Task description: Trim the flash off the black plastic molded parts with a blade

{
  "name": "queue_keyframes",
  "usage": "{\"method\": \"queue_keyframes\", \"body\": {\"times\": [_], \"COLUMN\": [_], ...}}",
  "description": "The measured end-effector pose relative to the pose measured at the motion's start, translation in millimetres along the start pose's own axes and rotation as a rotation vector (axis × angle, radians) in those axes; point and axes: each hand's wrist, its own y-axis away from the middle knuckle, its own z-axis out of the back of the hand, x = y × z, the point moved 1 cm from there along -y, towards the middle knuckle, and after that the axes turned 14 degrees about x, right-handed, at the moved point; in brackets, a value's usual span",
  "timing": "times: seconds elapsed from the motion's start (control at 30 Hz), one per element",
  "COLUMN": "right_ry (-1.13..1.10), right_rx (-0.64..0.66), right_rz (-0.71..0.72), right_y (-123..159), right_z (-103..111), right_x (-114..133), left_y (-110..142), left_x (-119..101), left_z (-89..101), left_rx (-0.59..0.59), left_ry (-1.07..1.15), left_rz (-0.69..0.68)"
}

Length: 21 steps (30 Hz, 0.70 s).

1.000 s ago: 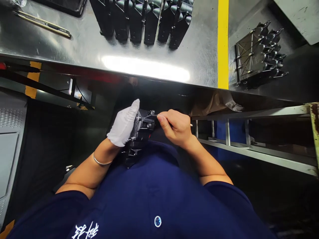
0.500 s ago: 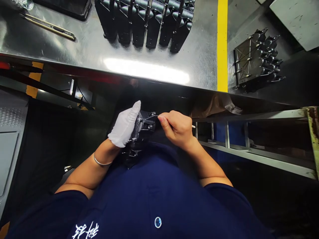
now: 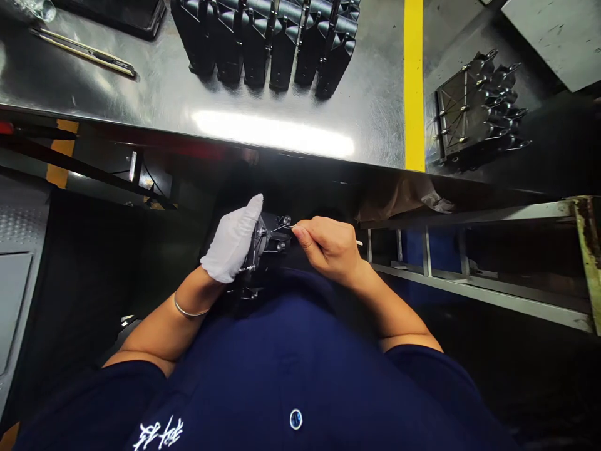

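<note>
My left hand (image 3: 232, 241), in a white glove, is wrapped round a black plastic part (image 3: 267, 241) with small metal fittings, held close to my body below the table edge. My bare right hand (image 3: 328, 247) is closed in a pinch on a thin metal tool (image 3: 284, 227) whose tip touches the fittings on the part. The tool's pale rear end (image 3: 359, 243) sticks out behind my right hand. Much of the part is hidden by my glove.
A steel table (image 3: 141, 88) lies ahead with a row of several black parts (image 3: 267, 44) standing on it. A utility knife (image 3: 84, 53) and a dark tray (image 3: 122, 15) lie far left. Right of a yellow stripe (image 3: 413, 81) sits another stack of black parts (image 3: 474, 109). A metal rack (image 3: 469, 275) runs at the right.
Both hands stay on the part and the tool; the right hand has shifted slightly left and down. The view has moved a little.
</note>
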Motion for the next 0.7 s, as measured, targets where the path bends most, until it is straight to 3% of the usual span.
{"method": "queue_keyframes", "body": {"times": [0.13,0.33,0.43,0.57,0.7], "right_ry": [-0.003,-0.321,-0.231,-0.157,-0.347], "right_rx": [0.018,-0.018,-0.066,-0.005,0.106], "right_rz": [0.004,0.033,0.049,0.069,0.045], "right_y": [2,2,1,2,2], "right_z": [-2,6,10,10,14], "right_x": [1,2,2,4,4], "left_y": [0,4,6,9,13], "left_x": [-1,-6,-8,-8,-10], "left_z": [0.0,-2.0,-2.8,-2.1,-0.8], "left_rx": [-0.013,-0.015,-0.061,-0.093,-0.090], "left_ry": [-0.026,-0.049,-0.046,-0.012,0.023], "left_rz": [-0.008,-0.075,-0.115,-0.140,-0.181]}}
